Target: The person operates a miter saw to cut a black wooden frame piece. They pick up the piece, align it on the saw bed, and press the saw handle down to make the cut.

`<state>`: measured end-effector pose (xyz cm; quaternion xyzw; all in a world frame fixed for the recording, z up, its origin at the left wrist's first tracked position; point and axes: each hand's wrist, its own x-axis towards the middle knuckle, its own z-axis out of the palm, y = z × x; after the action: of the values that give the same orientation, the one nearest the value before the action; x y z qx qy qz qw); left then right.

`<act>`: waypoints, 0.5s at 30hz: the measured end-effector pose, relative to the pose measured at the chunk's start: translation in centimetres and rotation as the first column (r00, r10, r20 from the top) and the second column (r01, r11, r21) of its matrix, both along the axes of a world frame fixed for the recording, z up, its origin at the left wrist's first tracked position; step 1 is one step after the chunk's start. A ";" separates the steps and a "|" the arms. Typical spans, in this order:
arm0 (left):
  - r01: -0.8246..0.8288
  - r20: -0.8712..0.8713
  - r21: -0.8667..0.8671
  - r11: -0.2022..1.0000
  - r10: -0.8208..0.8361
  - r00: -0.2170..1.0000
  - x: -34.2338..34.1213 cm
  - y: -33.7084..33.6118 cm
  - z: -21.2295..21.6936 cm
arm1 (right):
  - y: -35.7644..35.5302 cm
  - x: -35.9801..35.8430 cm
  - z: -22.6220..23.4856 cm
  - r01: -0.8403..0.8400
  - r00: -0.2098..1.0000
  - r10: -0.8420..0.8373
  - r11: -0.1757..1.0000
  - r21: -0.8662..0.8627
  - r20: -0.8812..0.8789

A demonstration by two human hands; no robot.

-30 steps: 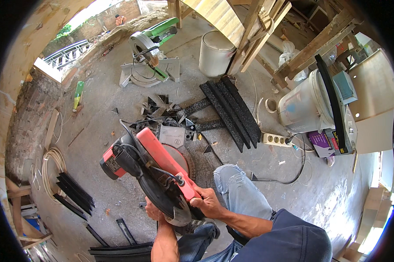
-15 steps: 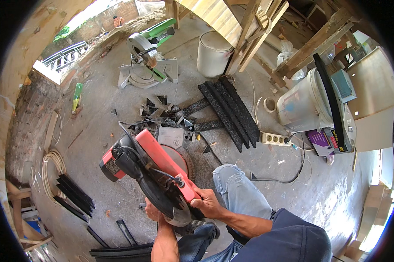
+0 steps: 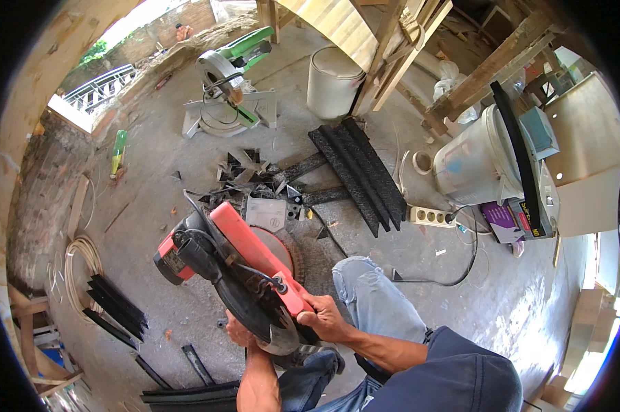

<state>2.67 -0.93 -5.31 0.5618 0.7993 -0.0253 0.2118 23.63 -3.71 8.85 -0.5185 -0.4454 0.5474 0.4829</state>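
A red and black miter saw (image 3: 244, 237) stands on the floor in front of me, its head lowered. My right hand (image 3: 327, 319) is closed round the red handle at its near end. Beyond the left side of the blade guard (image 3: 280, 340), my left hand (image 3: 240, 332) is low by the saw's base, with its fingers curled. The guard and motor cover part of that hand, and what it grips is hidden. Cut black offcuts (image 3: 248, 168) lie heaped just past the saw.
Black moulding strips (image 3: 361, 175) lie beyond the saw, more (image 3: 193, 397) at lower left. A green miter saw (image 3: 231, 86), a white bucket (image 3: 335, 82) and a larger bucket (image 3: 471, 161) stand farther off. A power strip (image 3: 431, 216) with a black cord lies right; coiled cable (image 3: 83, 264) lies left.
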 end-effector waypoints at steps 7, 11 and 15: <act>0.021 0.006 0.009 1.000 -0.021 1.000 0.6 0.4 0.0 | 0.0 0.0 -0.4 -0.004 0.999 0.005 1.000 0.025 -0.037; 0.022 -0.002 0.005 1.000 -0.022 1.000 0.4 0.0 0.2 | 0.1 0.0 0.0 -0.015 1.000 0.015 1.000 0.005 -0.019; 0.026 0.004 -0.009 1.000 -0.026 1.000 0.5 0.0 0.0 | 0.0 0.0 -0.1 -0.021 1.000 0.021 1.000 -0.007 -0.014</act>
<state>3.13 -0.91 -5.28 0.5711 0.7915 -0.0307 0.2154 23.64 -3.71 8.73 -0.5118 -0.4454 0.5576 0.4783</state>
